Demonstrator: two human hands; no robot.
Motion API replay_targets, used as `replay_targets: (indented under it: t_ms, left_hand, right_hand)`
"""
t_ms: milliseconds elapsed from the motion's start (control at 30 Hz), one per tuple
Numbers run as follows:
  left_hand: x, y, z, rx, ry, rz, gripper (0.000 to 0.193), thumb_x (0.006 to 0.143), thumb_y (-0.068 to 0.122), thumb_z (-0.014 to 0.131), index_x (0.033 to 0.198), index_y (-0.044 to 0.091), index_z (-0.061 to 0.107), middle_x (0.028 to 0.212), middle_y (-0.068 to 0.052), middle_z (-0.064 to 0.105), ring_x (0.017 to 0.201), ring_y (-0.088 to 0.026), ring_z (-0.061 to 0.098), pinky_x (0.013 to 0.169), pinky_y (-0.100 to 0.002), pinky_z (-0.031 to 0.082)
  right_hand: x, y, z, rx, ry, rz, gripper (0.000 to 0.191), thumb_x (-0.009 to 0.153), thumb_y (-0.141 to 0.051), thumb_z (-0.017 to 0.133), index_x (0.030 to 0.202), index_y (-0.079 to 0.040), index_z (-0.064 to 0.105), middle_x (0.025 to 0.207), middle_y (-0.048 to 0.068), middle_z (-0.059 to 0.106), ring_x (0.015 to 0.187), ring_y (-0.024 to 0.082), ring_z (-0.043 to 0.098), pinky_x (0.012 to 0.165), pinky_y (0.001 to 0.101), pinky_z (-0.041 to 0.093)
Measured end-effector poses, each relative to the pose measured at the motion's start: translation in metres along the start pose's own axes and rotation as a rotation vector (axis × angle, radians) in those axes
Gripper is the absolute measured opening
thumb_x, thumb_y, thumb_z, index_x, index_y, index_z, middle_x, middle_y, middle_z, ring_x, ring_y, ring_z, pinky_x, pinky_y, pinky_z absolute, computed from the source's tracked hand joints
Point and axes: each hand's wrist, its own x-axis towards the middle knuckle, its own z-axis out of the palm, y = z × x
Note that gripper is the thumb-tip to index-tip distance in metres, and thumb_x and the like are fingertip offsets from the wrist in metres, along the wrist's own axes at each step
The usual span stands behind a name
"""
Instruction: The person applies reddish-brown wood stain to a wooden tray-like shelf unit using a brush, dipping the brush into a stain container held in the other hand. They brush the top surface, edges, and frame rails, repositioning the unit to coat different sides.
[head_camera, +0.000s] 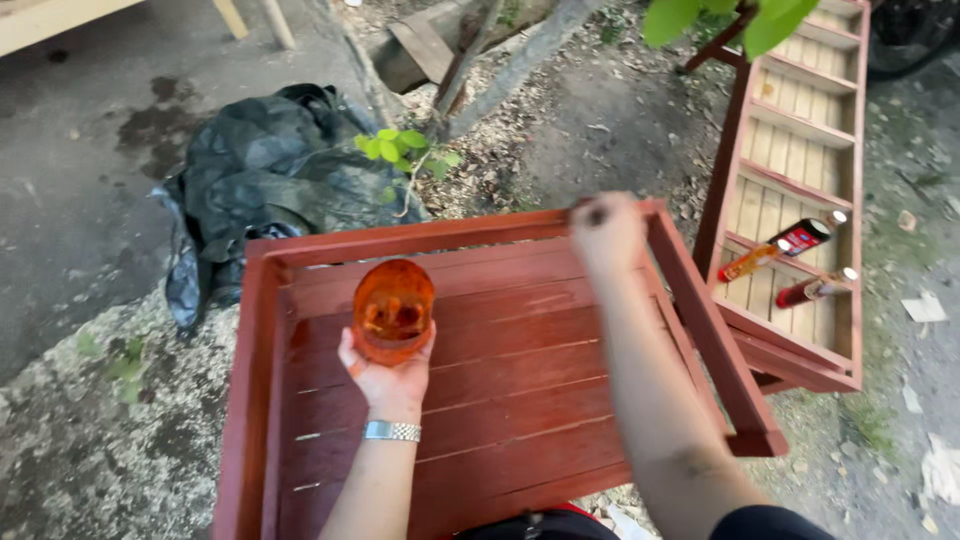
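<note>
My left hand (385, 375), with a metal watch band at the wrist, holds an orange see-through plastic cup (393, 308) with reddish liquid in it over the slats of a red-painted wooden crate (500, 400). My right hand (603, 232) is closed at the crate's far rim near its right corner. A small dark tip shows at the top of that fist. What it grips is blurred and I cannot tell its kind.
A second slatted wooden frame (800, 190) with red edges lies to the right, with two red tubes (790, 245) on it. A black plastic sheet (270, 175) is heaped behind the crate on the left. Branches, green leaves and bare ground surround it.
</note>
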Motion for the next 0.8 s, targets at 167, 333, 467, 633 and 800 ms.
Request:
replay_targets:
  t_ms: [167, 333, 467, 633, 800]
  left_hand:
    - [0.006, -0.026, 0.003, 0.014, -0.013, 0.014, 0.076, 0.075, 0.064, 0.063, 0.140, 0.026, 0.057, 0.146, -0.005, 0.058, 0.130, -0.031, 0.057, 0.098, -0.057, 0.051]
    - [0.022, -0.064, 0.014, 0.037, -0.062, -0.036, 0.078, 0.075, 0.068, 0.061, 0.141, 0.027, 0.056, 0.146, -0.003, 0.059, 0.129, -0.031, 0.058, 0.097, -0.055, 0.051]
    - [0.027, -0.092, 0.023, 0.060, -0.107, -0.062, 0.078, 0.077, 0.068, 0.061, 0.143, 0.028, 0.054, 0.146, -0.003, 0.059, 0.130, -0.032, 0.057, 0.096, -0.055, 0.050]
    - [0.030, -0.128, 0.036, 0.075, -0.077, -0.101, 0.075, 0.077, 0.067, 0.060, 0.142, 0.029, 0.053, 0.146, -0.001, 0.057, 0.130, -0.031, 0.056, 0.095, -0.056, 0.051]
    - [0.034, -0.164, 0.049, 0.087, -0.129, -0.167, 0.074, 0.078, 0.065, 0.062, 0.142, 0.028, 0.055, 0.147, -0.004, 0.056, 0.131, -0.031, 0.055, 0.095, -0.055, 0.052]
  right_hand:
    - [-0.040, -0.095, 0.034, 0.314, -0.118, -0.002, 0.009, 0.076, -0.007, 0.072, 0.073, -0.008, 0.064, 0.080, 0.011, 0.067, 0.078, 0.030, 0.067, 0.071, 0.0396, 0.058]
    - [-0.036, -0.019, 0.028, 0.527, -0.112, 0.073, 0.004, 0.080, -0.002, 0.067, 0.079, -0.005, 0.069, 0.080, 0.009, 0.071, 0.077, 0.023, 0.070, 0.074, 0.0350, 0.056]
    - [0.002, 0.126, -0.029, 0.210, 0.013, 0.082, 0.010, 0.082, -0.002, 0.068, 0.074, -0.003, 0.063, 0.075, 0.010, 0.066, 0.072, 0.019, 0.064, 0.071, 0.0351, 0.054]
    - [0.044, 0.216, -0.097, -0.046, -0.084, 0.400, 0.014, 0.089, -0.013, 0.071, 0.081, -0.003, 0.064, 0.080, 0.014, 0.066, 0.074, 0.026, 0.066, 0.068, 0.0376, 0.052]
    - [0.028, 0.173, -0.077, -0.216, -0.166, 0.079, 0.012, 0.080, -0.015, 0.074, 0.077, -0.006, 0.067, 0.089, 0.015, 0.066, 0.080, 0.034, 0.066, 0.071, 0.0435, 0.054]
